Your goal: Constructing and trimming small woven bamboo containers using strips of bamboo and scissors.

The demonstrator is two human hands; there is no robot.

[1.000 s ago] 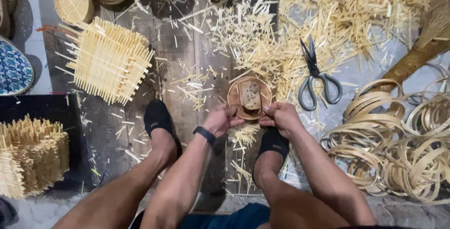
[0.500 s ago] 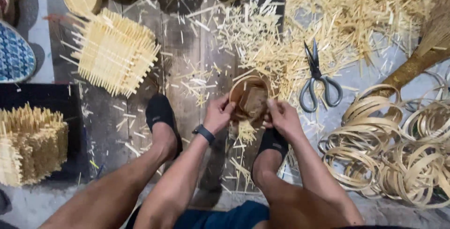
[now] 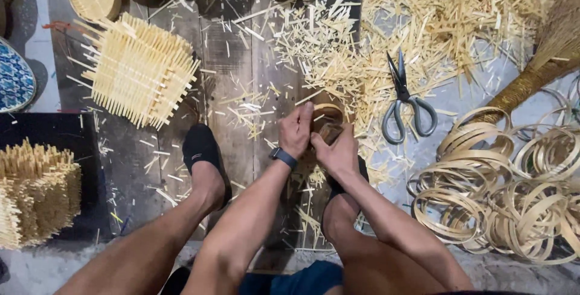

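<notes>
The small round woven piece (image 3: 329,113) sits on the plank floor just left of the scissors (image 3: 403,103), clamped between my left hand (image 3: 297,130) and right hand (image 3: 337,150). It looks light, stiff, brittle-edged; best gripped at the rim. Loose bamboo slivers (image 3: 362,41) crowd around it.
</notes>
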